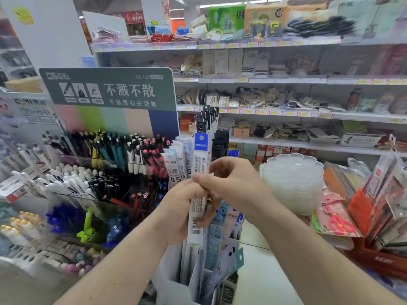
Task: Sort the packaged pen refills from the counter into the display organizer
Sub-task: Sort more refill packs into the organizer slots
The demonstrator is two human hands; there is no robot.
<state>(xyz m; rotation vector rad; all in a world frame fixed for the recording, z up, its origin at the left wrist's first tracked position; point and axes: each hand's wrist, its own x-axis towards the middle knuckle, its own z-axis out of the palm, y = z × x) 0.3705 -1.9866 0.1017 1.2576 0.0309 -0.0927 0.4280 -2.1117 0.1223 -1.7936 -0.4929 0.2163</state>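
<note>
Entry, head view, left to right.

Far left: pen display (105,172) with tiered rows of pens under a green header card (108,89). Not part of the sort.

Centre left: my left hand (182,214) is wrapped round a fanned bundle of refill packets (199,172), fingers curled tight about the lower part. The bundle stands nearly upright, long axis vertical, tops leaning slightly to the far side. A blue-topped packet (201,143) stands tallest at the front.

Centre: my right hand (231,183) has thumb and forefinger pinched on the upper edge of one packet in the bundle, just above the left hand's grip. I cannot tell which packet it has, as the fingers cover the contact.

Directly below both hands, near side: the display organizer (176,289), white, with upright slots already holding more packets (214,243), long axes also roughly vertical. One grey-blue packet (224,265) lies tilted across the slots.

Key relation: the slots sit straight under the bundle, and the packets' long axis already matches the slots. My judgement: the right hand is the one to draw a packet up and out, then lower it end-first; the left only steadies the bundle.

Right: a stack of clear scalloped trays (293,183) on the white counter (259,271), then hanging scissors packs (337,221) and a red bin (378,260).
</note>
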